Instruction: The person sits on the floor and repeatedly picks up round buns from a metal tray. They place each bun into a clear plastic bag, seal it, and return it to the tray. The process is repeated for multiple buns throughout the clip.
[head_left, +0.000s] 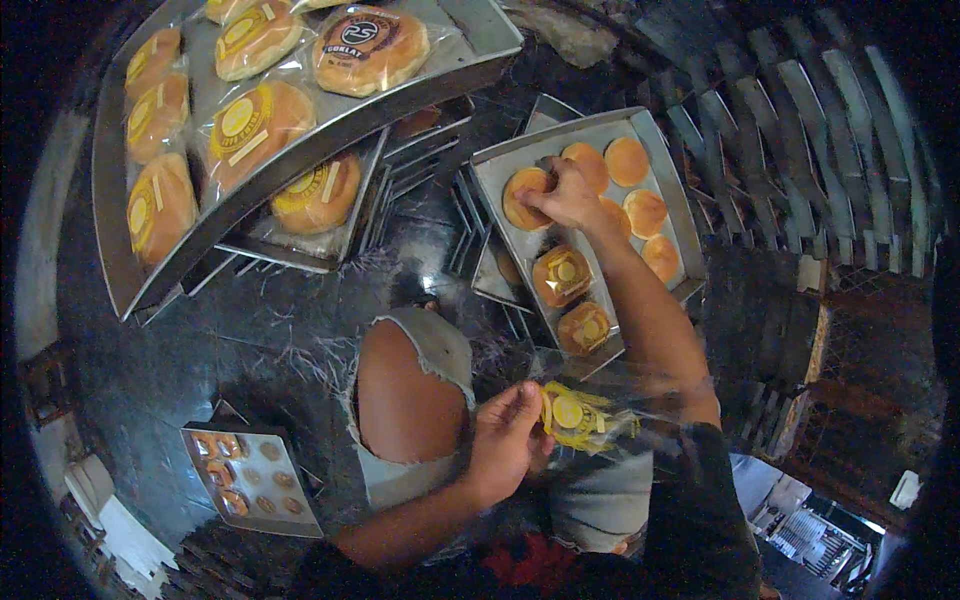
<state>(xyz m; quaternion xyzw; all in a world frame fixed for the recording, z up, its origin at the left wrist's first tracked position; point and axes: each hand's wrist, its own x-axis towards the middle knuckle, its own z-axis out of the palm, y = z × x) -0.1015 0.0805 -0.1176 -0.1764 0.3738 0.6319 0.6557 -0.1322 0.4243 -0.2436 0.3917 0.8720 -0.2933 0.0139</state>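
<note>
My left hand (514, 431) pinches a clear plastic bag with yellow print (574, 416) just above my lap. Out in front, my right hand (566, 193) has its thumb and fingers around a round bread bun (523, 208) in the near-left row of a metal tray (491, 159). Unwrapped buns (627, 162) lie to the right of that hand in the same tray. Two buns in printed bags, one wrapped bun (562, 275) and another wrapped bun (583, 328), sit along the tray's lower left side. My right forearm hides part of the tray.
A large metal tray (480, 34) of bagged buns rises at upper left, over stacked trays. Below left, a smaller tray (289, 517) holds several buns. Many stacked trays (795, 142) line the right side. Plastic shreds (315, 367) litter the dark floor by my knee.
</note>
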